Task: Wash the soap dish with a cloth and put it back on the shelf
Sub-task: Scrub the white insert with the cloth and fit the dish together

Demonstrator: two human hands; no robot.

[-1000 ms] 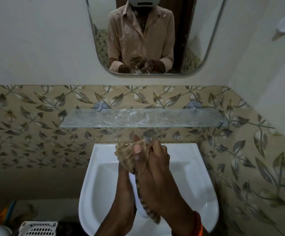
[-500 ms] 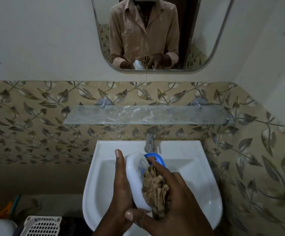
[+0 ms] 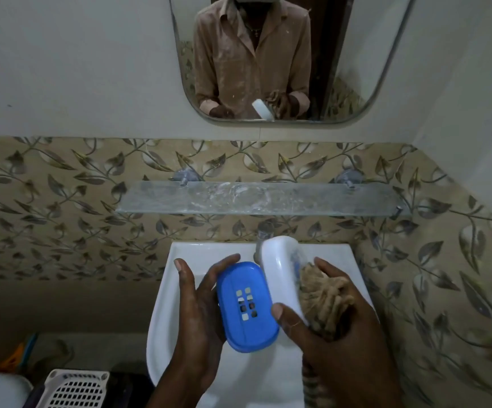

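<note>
- Left hand (image 3: pixel 197 313) – over the sink (image 3: pixel 162 319), fingers curled loosely round the blue tray (image 3: pixel 246 307) of the soap dish; fingertips reach past its far end, palm cups its left edge. Tray's flat face is up, w/ a small block of square drain holes near the middle.
- Right hand (image 3: pixel 336 328) – thumb pressed on the near end of the white base (image 3: pixel 280 278) of the soap dish, fingers wrapped round a bunched tan cloth (image 3: pixel 324 298) that sits against the base's right side. So this hand grips both base & cloth together.
- White base is tilted up on edge, its far end just in front of the tap (image 3: pixel 264 231); can't tell if they touch. Base and blue tray are apart as two pieces but just beside each other – right thumb lies btwn them at the near end.
- A striped tail of the cloth hangs down below the right wrist, over the basin.
- Glass shelf (image 3: pixel 180 201) on the tiled wall above the sink, smeared w/ white marks.
- Mirror (image 3: pixel 386 92) above the shelf reflects a person in a tan shirt holding the white base and cloth.
- White slotted basket (image 3: pixel 77 390) at lower left, beside the sink.
</note>
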